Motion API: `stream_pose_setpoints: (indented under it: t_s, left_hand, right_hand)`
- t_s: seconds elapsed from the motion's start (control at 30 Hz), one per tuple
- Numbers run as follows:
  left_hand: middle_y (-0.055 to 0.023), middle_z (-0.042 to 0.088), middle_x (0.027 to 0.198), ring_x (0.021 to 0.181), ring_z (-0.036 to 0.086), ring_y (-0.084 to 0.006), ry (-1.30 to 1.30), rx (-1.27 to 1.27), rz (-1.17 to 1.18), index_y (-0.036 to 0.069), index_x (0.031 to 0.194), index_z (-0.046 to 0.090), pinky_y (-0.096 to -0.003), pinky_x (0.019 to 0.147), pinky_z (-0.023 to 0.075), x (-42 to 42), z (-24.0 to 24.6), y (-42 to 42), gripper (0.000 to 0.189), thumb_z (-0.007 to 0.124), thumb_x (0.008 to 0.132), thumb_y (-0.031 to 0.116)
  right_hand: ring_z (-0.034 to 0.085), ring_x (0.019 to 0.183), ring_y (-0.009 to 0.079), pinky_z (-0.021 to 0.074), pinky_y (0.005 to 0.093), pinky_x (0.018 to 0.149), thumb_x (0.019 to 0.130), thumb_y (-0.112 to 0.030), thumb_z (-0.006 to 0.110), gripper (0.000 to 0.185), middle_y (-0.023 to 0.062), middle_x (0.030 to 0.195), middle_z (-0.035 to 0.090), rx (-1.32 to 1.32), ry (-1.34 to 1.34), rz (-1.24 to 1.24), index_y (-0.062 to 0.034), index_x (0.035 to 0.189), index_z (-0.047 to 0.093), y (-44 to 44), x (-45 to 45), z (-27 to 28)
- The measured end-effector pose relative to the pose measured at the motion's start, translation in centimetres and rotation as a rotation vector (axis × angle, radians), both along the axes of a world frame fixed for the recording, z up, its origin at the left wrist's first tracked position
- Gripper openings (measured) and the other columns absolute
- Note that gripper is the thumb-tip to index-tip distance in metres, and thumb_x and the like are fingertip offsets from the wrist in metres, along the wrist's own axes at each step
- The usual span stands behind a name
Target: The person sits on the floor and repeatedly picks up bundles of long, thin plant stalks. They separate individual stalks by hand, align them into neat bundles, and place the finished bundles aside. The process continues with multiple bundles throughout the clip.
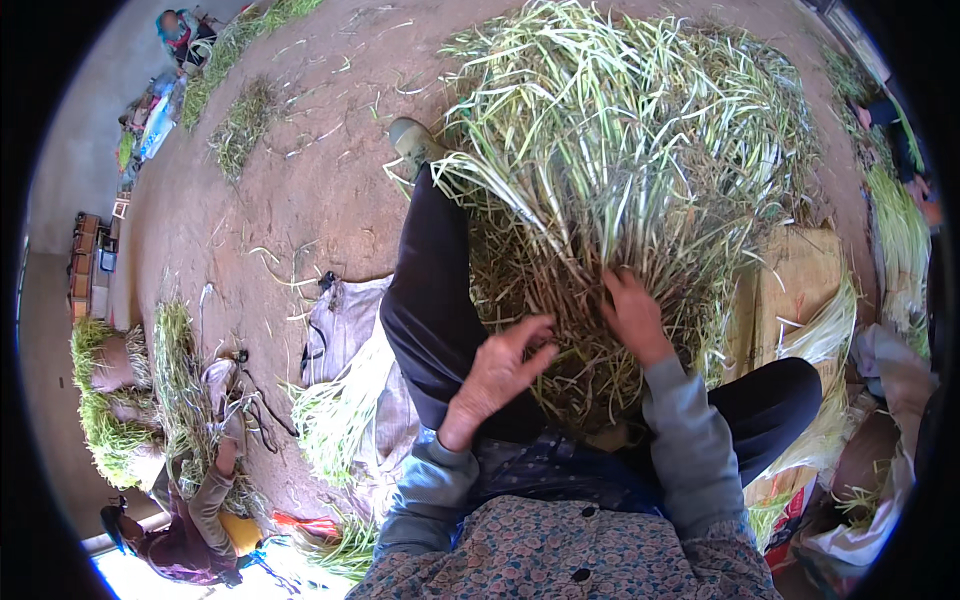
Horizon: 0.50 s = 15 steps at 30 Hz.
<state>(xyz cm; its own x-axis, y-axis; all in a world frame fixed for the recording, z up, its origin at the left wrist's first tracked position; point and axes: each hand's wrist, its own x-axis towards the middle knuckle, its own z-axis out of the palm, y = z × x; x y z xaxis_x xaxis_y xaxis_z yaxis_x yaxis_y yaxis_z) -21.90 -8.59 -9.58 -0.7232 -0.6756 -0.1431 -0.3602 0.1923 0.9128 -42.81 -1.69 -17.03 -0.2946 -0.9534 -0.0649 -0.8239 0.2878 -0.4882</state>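
Before me lies a large heap of long green-and-white leafy stalks (600,112), their thin brownish lower ends turned towards my lap. My right hand (636,316) reaches into these lower ends, fingertips touching the stalks; whether the fingers grip any is hidden. Left of it, my left hand (510,367) hovers over loose plant litter (600,375), thumb and fingers apart with nothing between them. A smaller bunch of stalks (517,202) slants across the heap's left side, towards my shoe (411,139).
Pale sorted stalks (341,412) lie on a cloth sack (341,322) at left. More pale stalks (821,330) rest on flattened cardboard (795,270) at right. Other people work at lower left (180,532), upper left and the right edge. Bundles (176,382) stand on the earthen floor (330,187).
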Motion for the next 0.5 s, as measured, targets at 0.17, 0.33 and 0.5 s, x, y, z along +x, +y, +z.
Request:
stream_pose_setpoints:
  t_s: [0.17, 0.33, 0.5]
  left_hand:
    - [-0.0139, 0.062, 0.086, 0.079, 0.061, -0.0276, -0.045, 0.077, -0.157, 0.004, 0.107, 0.049, -0.0339, 0.067, 0.0478, 1.9, -2.5, 2.1, 0.032, 0.058, 0.079, 0.019]
    - [-0.0164, 0.061, 0.087, 0.082, 0.061, -0.0271, -0.141, 0.094, -0.18, 0.001, 0.108, 0.048, -0.0329, 0.07, 0.0472, 2.3, -2.0, 1.1, 0.034, 0.058, 0.08, 0.018]
    - [-0.0173, 0.061, 0.086, 0.081, 0.059, -0.0303, -0.156, -0.002, -0.231, 0.002, 0.108, 0.048, -0.0342, 0.07, 0.0463, 0.9, -2.6, 1.4, 0.035, 0.056, 0.08, 0.021]
  right_hand:
    - [0.058, 0.068, 0.0336, 0.0477, 0.0427, 0.058, 0.072, -0.017, 0.058, 0.021, 0.0144, 0.075, 0.058, 0.506, 0.013, 0.298, -0.0069, 0.09, 0.053, 7.9, 3.5, 2.3]
    - [0.055, 0.049, 0.0203, 0.0462, 0.0309, 0.046, 0.082, -0.018, 0.052, 0.02, 0.0126, 0.067, 0.057, -0.194, 0.117, 0.041, -0.0025, 0.093, 0.053, 0.6, 0.0, 6.0]
    - [0.052, 0.095, 0.0351, 0.0514, 0.0408, 0.067, 0.076, -0.018, 0.06, 0.043, 0.0179, 0.115, 0.047, 0.002, 0.249, -0.358, -0.0057, 0.114, 0.045, -3.5, -5.9, 3.2]
